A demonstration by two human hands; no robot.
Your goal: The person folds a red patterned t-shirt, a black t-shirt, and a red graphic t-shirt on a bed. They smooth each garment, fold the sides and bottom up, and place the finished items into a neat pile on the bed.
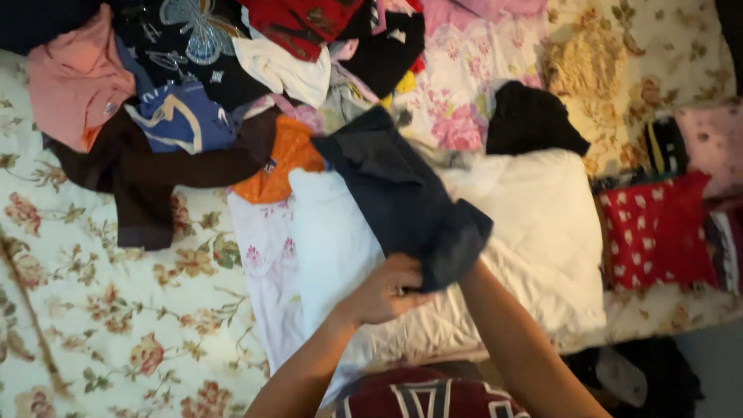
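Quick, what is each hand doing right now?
Left hand: closed, gripping the dark garment.
Right hand: hidden under the same garment; its state cannot be told.

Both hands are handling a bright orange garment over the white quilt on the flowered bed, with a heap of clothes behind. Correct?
Not quite. The head view shows the garment is dark navy, not orange. The left hand grips it over the white quilt; the right hand is hidden under it.

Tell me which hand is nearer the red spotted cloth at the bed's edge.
Right. The right hand, hidden under the dark garment, lies closer to the red spotted cloth; the left hand grips the garment's hem farther off.
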